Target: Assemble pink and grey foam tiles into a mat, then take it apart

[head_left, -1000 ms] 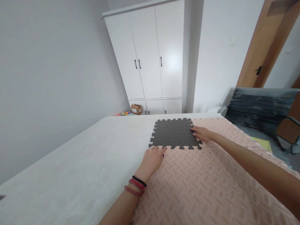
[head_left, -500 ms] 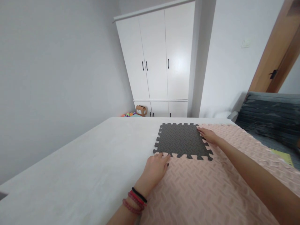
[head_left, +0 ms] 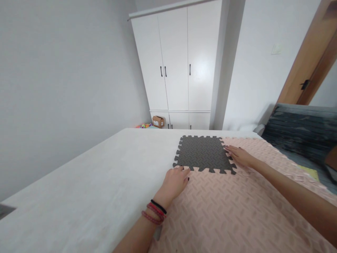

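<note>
A dark grey foam mat tile (head_left: 202,153) with jigsaw edges lies flat, bordered on its near and right sides by pink foam matting (head_left: 216,207). My left hand (head_left: 175,181) rests palm down on the seam at the tile's near left corner, its fingers stretched toward the grey edge. Bracelets circle that wrist. On the right seam, my right hand (head_left: 239,155) lies flat with its fingertips at the grey tile's edge. Neither hand grasps anything. The fingers hide parts of the interlocking teeth.
The white surface (head_left: 92,182) extends left of the mats to the wall. Behind it stand a white wardrobe (head_left: 179,63) and a small cardboard box (head_left: 158,121). A dark slatted item (head_left: 302,126) is at the right, near a wooden door (head_left: 297,70).
My right hand has slid slightly nearer along the right seam. My left hand stays at the near left corner. The view has shifted a little.
</note>
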The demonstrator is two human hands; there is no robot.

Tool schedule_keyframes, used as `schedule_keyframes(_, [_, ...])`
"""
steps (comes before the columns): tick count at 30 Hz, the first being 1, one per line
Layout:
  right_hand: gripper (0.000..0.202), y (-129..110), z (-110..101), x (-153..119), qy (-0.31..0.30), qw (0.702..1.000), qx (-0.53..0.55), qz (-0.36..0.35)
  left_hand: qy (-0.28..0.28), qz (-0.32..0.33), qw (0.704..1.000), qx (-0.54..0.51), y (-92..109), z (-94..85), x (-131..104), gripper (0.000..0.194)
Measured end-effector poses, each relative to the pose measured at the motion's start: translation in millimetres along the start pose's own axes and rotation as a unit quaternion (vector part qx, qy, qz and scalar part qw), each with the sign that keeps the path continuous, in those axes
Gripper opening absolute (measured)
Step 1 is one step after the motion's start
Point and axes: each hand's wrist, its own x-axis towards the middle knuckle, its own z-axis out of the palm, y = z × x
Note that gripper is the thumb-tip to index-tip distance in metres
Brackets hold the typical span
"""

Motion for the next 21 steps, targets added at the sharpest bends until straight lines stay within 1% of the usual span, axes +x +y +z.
schedule_keyframes(2, [0.054,-4.9,0.6,-23.0,0.001,1.0,-0.002,-0.016,0.002,-0.002,1.0,0.002,1.5,0.0,-0.1,0.028])
schedule_keyframes(5, [0.052,-18.1,2.9,-45.9,0.014,1.0,-0.014,0.005,0.008,-0.001,1.0,0.002,4.4,0.1,-0.6,0.029])
schedule_keyframes(8, [0.051,-30.8,3.3,-52.1,0.035,0.998,-0.044,0.002,0.013,0.001,1.0,0.003,8.6,1.1,-1.7,0.033])
schedule_keyframes(12, [0.049,-37.4,-1.5,-50.6,0.029,0.996,-0.088,0.0,0.021,-0.001,1.0,0.007,14.5,4.8,-2.9,0.04])
schedule_keyframes(14, [0.05,-37.8,-5.5,-51.2,0.021,0.997,-0.077,0.006,0.023,-0.001,1.0,0.009,15.7,6.3,-3.6,0.041])
schedule_keyframes(17, [0.052,-42.9,-14.6,-56.9,-0.001,0.999,-0.035,0.026,0.027,0.003,1.0,0.009,14.9,6.5,-5.0,0.041])
schedule_keyframes(19, [0.052,-55.3,-22.1,-64.9,-0.017,0.999,-0.021,0.041,0.032,0.007,0.999,0.009,13.5,6.0,-5.9,0.04])
schedule_keyframes(21, [0.053,-77.8,-28.6,-76.8,-0.029,0.999,-0.011,0.03,0.038,0.009,0.999,0.007,12.6,5.7,-6.2,0.039])
